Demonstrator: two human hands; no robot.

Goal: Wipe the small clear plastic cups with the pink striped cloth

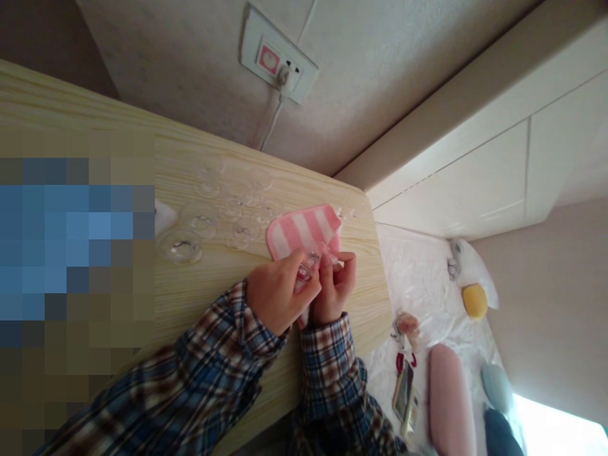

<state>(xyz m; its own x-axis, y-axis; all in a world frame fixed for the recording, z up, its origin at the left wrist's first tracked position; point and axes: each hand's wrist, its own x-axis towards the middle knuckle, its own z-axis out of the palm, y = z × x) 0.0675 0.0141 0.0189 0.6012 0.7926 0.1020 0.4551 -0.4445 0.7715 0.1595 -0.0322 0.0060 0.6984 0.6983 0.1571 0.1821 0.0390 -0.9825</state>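
Pinching clear plastic pieces, the left hand and right hand partly hide a pink-and-white striped cloth; piece outlines blur.

The clear discs are looking like thin, smooth plastic, and their rims are shining in glossy lines. The striped cloth is showing a soft, matt, slightly fuzzy surface. Beneath them, the desk is displaying pale wood grain with a smooth, faintly satiny finish. The plaid sleeves are appearing as matt woven cloth. On the matt, lightly textured wall, the socket plate is looking like smooth plastic. The white cabinet is bearing a smooth, glossy face, while the bed cover is wrinkling with a slight sheen.
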